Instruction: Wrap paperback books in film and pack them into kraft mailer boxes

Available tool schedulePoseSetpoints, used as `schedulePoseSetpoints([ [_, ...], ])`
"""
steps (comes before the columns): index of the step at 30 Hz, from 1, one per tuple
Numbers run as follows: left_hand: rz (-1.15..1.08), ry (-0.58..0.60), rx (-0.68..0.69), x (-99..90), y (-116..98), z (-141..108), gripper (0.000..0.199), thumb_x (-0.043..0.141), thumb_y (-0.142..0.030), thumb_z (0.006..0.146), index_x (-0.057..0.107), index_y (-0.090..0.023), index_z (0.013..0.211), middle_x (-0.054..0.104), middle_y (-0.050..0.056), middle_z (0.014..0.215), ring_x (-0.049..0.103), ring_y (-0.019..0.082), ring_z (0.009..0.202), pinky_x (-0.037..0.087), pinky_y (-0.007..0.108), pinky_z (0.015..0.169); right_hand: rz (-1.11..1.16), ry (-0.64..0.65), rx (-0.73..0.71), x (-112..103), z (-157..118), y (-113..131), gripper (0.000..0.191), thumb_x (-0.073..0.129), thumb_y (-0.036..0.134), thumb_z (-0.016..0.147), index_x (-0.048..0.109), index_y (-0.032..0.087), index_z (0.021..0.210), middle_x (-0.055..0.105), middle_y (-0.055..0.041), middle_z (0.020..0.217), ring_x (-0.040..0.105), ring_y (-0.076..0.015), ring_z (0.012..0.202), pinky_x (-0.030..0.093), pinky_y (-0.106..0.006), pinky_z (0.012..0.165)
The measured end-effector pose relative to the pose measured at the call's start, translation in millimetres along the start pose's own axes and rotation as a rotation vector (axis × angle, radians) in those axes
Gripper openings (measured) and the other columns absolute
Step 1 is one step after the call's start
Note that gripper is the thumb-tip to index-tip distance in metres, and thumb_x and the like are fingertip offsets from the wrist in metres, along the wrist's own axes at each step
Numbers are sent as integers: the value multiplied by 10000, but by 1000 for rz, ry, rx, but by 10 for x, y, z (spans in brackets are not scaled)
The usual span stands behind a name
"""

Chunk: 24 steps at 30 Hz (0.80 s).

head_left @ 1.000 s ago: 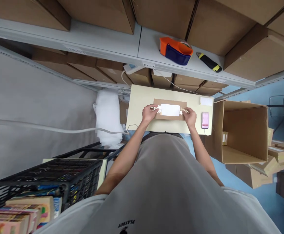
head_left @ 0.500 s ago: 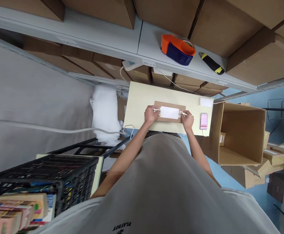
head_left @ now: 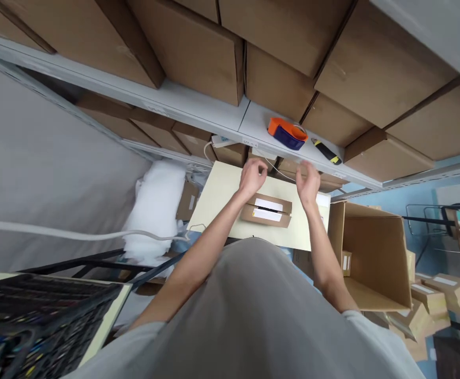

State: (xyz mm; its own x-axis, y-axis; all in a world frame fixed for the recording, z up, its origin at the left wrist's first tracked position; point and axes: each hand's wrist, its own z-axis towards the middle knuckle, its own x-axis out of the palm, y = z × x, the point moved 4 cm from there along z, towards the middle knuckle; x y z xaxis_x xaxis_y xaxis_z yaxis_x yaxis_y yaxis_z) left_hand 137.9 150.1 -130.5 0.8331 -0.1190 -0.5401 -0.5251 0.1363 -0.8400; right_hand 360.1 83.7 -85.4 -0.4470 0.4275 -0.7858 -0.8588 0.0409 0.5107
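A small brown cardboard box [head_left: 267,222] lies on the cream tabletop [head_left: 224,181]. Its top shows a dark gap between two flaps, with a white strip on either side of the gap. Above the box's left end, my left hand [head_left: 252,178] is raised with curled fingers; whatever is in them is hidden. My right hand [head_left: 309,184] is up beyond the box's right end. Its fingertips are blurred, with thumb and fingers apart, and nothing shows between them. Neither hand touches the box.
An orange and blue tape dispenser [head_left: 287,134] and a yellow and black cutter [head_left: 327,151] lie on the grey shelf [head_left: 198,108], before large cartons. A big open carton [head_left: 376,252] stands right of the table. Black crates [head_left: 48,310] are at lower left, white wrapping [head_left: 155,205] behind.
Both hands have risen off the box towards the shelf and away from its ends. The box top has parted along its middle, splitting the white area in two. The view has shifted.
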Motion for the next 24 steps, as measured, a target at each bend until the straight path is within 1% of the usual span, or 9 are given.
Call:
schedulePoseSetpoints([
  [2,-37,-80,75,-98,-348,295,197,639,-85,966,765,-219,1035,764,121,1319,695,310,1372,509,468,1263,-60,33,-149,-17,529,235,405,474,351,1121,654,181,1442,733,-211,1497,672,-349,1431,512,-556,1256],
  [3,-51,-116,101,-145,-496,407,206,642,-84,966,762,-222,1061,759,119,1325,698,306,1359,514,465,1251,-109,66,-177,8,749,328,426,492,324,1104,619,165,1478,719,-228,1508,663,-369,1430,502,-590,1256],
  [6,-79,-161,143,-234,-787,570,220,669,-77,946,754,-223,1087,754,118,1292,711,303,1305,533,464,1216,-255,226,-163,175,1167,501,497,580,254,1027,554,87,1495,730,-292,1437,679,-437,1355,520,-661,1192],
  [9,-109,-168,161,-252,-838,527,214,679,-70,932,752,-227,1057,759,108,1258,727,292,1263,552,454,1191,-355,352,-105,314,1292,533,512,603,172,976,546,5,1457,757,-333,1325,709,-464,1286,516,-676,1178],
  [12,-163,-165,119,-216,-706,392,180,687,-84,937,747,-230,1024,772,108,1261,751,279,1217,591,439,1143,-328,363,-77,318,1254,495,450,543,185,1032,563,11,1447,770,-327,1274,728,-462,1272,506,-678,1191],
  [15,-312,-142,67,-178,-521,153,157,694,-126,965,742,-218,1082,800,106,1242,781,244,1116,640,413,1063,-96,284,-78,236,1007,465,461,503,416,1136,567,113,1477,777,-266,1286,732,-435,1292,542,-655,1172],
  [19,-556,-187,59,-255,-367,-437,171,687,-238,1048,717,-232,1216,828,79,1204,803,183,1082,661,342,1019,478,189,-60,116,218,566,601,566,746,1090,623,232,1396,790,-154,1321,755,-322,1281,594,-501,1172],
  [21,-593,-209,60,-333,-345,-788,182,727,-315,1058,722,-230,1219,830,83,1171,807,185,1080,664,339,1012,703,214,36,79,-274,672,585,702,759,1022,663,266,1333,801,-116,1322,771,-295,1263,607,-454,1161],
  [24,-620,-192,26,-446,-323,-1215,289,823,-433,1008,735,-222,1184,829,78,1114,805,192,1030,674,342,974,862,277,214,39,-888,853,547,786,702,994,689,271,1317,816,-101,1311,788,-274,1228,627,-441,1151],
])
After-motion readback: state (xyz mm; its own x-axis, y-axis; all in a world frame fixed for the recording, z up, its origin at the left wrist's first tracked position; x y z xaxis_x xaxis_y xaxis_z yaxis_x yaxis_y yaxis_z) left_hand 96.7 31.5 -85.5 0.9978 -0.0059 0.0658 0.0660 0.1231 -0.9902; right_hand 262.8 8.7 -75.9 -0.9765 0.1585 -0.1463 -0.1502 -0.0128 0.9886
